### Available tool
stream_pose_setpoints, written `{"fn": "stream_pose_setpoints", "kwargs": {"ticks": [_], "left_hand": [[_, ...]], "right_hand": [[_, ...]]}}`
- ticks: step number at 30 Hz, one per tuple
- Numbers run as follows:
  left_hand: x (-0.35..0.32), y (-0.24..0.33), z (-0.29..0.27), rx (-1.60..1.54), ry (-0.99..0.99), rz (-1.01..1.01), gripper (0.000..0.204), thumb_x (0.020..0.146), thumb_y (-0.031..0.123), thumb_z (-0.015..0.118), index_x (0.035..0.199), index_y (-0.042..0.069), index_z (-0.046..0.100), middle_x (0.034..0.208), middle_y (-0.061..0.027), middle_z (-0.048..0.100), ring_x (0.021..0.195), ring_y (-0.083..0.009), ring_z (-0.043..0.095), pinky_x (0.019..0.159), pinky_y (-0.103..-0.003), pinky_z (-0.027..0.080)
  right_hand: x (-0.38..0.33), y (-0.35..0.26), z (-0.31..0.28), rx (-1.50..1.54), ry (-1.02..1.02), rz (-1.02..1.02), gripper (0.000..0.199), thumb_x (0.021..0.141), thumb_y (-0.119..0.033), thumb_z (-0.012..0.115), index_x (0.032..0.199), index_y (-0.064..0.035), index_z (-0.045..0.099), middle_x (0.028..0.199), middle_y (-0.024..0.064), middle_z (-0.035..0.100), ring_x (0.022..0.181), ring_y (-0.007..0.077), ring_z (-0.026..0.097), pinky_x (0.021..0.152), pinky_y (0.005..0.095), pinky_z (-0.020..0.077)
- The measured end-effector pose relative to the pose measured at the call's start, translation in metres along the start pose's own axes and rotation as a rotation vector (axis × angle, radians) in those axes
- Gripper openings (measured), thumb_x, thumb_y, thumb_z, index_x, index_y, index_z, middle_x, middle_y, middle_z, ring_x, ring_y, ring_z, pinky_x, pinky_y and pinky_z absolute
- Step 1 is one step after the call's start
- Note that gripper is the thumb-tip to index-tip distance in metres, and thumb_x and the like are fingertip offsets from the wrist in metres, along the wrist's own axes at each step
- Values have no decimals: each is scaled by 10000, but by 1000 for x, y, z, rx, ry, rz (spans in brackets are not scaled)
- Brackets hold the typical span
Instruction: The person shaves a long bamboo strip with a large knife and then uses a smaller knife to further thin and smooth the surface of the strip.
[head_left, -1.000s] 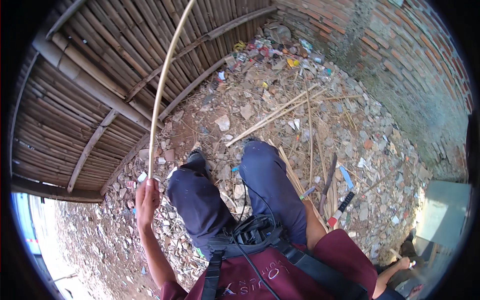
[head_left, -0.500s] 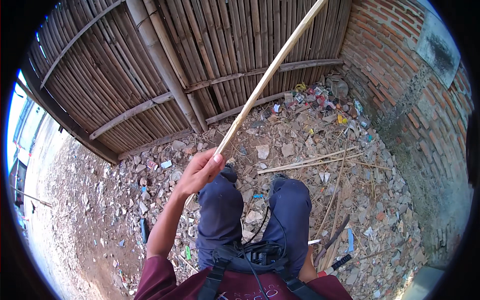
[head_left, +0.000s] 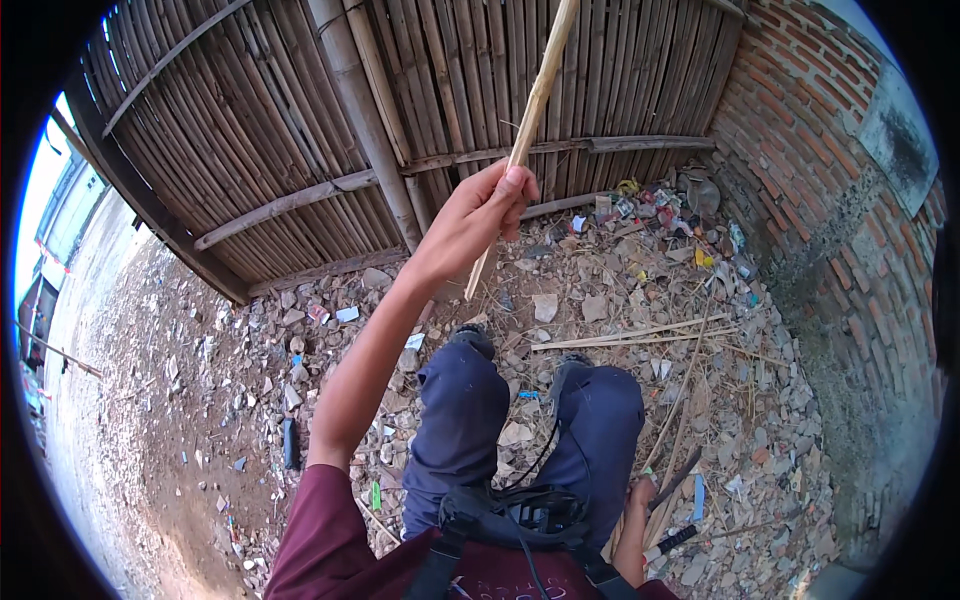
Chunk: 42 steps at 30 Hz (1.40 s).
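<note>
My left hand [head_left: 490,205] is closed around a long, pale split-bamboo strip [head_left: 540,95], raised in front of my knees. Its lower end pokes out below my fingers, and the upper end runs out past the top edge of the view. Low down beside my right knee, my right hand [head_left: 639,493] is closed at the lower end of a dark, curved stick [head_left: 678,474]; the knee and the hand's angle hide part of that grip. Close to my right wrist lies a tool handle [head_left: 677,540] with a black grip; the rest of it is hard to make out.
Rubble and litter cover the ground [head_left: 240,400]. More pale strips [head_left: 640,338] lie ahead of my right foot. A bamboo-slat wall [head_left: 280,130] stands in front, meeting a brick wall [head_left: 800,130] on the right. Coloured trash [head_left: 660,210] is heaped in their corner.
My left hand has risen and moved forward and right, carrying the bamboo strip, which stands steeper now. My right hand has come into sight beside my right knee, at the dark stick.
</note>
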<state>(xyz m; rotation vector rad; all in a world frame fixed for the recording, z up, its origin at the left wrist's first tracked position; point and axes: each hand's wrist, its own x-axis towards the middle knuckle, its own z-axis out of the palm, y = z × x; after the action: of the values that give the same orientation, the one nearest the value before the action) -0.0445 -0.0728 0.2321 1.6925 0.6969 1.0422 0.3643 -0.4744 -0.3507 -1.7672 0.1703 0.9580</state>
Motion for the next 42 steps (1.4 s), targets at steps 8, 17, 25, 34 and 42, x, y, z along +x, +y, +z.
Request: {"fn": "stream_pose_setpoints", "kwargs": {"ticks": [8, 17, 25, 34, 42], "left_hand": [[26, -108, 70, -376, 34, 174, 404, 1172, 410, 412, 1135, 39, 567, 805, 43, 399, 729, -76, 407, 751, -283, 494], [14, -158, 94, -481, -1, 111, 379, 1167, 380, 405, 1204, 36, 562, 923, -25, 564, 850, -135, 648, 1003, -442, 622], [7, -135, 100, -541, 72, 62, 447, 1161, 422, 411, 1282, 32, 592, 1099, -93, 670, 1105, -245, 725, 1038, -442, 600], [3, -141, 92, -334, 148, 88, 483, 1160, 426, 448, 1338, 28, 656, 1309, -109, 689, 1227, -192, 657, 1083, -403, 532], [-65, -52, 30, 443, -217, -81, 578, 913, 217, 834, 1422, 36, 627, 1086, -142, 766, 1176, -311, 693, 1056, -423, 507]], "right_hand": [[-99, -228, 137, 456, -317, -342, 261, 1021, -356, 507, 1100, -111, 547, 691, 1, 440, 602, 154, 451, 582, 322, 395], [-266, -406, 218, 540, -593, -815, 188, 1067, -289, 451, 1044, -108, 494, 667, -22, 336, 584, 83, 331, 561, 266, 300], [-282, -401, 299, 136, -464, -1123, 351, 1125, -331, 443, 1010, -25, 569, 775, 71, 618, 768, 210, 624, 760, 398, 512], [-281, -384, 314, -403, -267, -1039, 360, 1090, -353, 581, 1081, 0, 655, 743, 185, 699, 763, 346, 751, 683, 516, 529], [-240, -430, 266, -624, -165, -1435, 353, 1034, -406, 648, 1065, -57, 690, 735, 183, 690, 716, 415, 702, 632, 503, 477]]}}
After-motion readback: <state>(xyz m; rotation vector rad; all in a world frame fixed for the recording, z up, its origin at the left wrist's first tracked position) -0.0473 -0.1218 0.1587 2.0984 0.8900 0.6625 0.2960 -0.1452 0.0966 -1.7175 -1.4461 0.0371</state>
